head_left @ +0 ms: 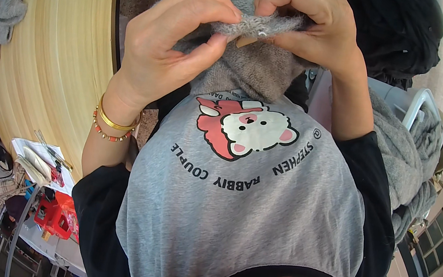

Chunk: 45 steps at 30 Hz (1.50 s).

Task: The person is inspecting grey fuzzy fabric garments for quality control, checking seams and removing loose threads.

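Grey fuzzy knit garment hangs right in front of me, draped down over my chest from the far side, its top edge bunched up between my hands. Off to the left the pale wooden tabletop curves away, with another grey knit slumped over its far left edge. My left hand is curled in, thumb and forefinger pinched on a fold of the fuzzy edge, gold bangle and beaded bracelet sitting at the wrist. My right hand is just beside it, fingers closed tight on the same ridge of knit. Peeking out under that ridge, between both hands, there's a small tan tag.
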Each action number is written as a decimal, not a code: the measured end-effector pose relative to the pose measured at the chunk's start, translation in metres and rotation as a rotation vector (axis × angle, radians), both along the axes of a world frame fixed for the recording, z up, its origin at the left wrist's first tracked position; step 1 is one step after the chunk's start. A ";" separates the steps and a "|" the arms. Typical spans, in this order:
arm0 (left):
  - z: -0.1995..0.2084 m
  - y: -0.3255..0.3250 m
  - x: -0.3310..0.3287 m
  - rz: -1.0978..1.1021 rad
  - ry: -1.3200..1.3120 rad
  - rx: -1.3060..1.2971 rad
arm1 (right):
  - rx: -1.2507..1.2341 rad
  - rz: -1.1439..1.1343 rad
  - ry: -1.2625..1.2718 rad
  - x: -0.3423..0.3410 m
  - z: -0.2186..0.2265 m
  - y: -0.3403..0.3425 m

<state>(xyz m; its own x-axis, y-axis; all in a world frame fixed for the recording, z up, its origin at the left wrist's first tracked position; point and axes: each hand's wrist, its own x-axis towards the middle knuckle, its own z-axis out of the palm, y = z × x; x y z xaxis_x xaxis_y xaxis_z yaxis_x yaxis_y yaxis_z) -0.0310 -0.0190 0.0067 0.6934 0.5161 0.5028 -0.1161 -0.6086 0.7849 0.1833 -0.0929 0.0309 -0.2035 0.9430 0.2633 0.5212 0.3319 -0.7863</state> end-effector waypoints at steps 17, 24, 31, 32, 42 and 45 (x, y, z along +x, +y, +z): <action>-0.019 -0.001 0.003 0.110 -0.088 0.513 | 0.147 0.141 0.139 0.001 -0.024 -0.006; -0.013 -0.003 0.008 -0.010 -0.105 0.373 | 0.171 0.248 0.262 0.010 -0.029 -0.007; -0.008 0.003 0.010 -0.001 -0.096 0.440 | 0.085 0.142 0.310 0.007 -0.030 -0.011; -0.008 0.003 0.011 0.017 -0.112 0.461 | 0.120 0.147 0.306 0.007 -0.028 -0.010; -0.017 0.004 0.034 0.037 -0.141 -0.436 | 0.226 -0.053 0.368 0.009 -0.008 -0.003; -0.021 0.014 0.032 -0.092 0.248 -0.527 | -0.056 -0.258 0.580 0.024 -0.015 -0.002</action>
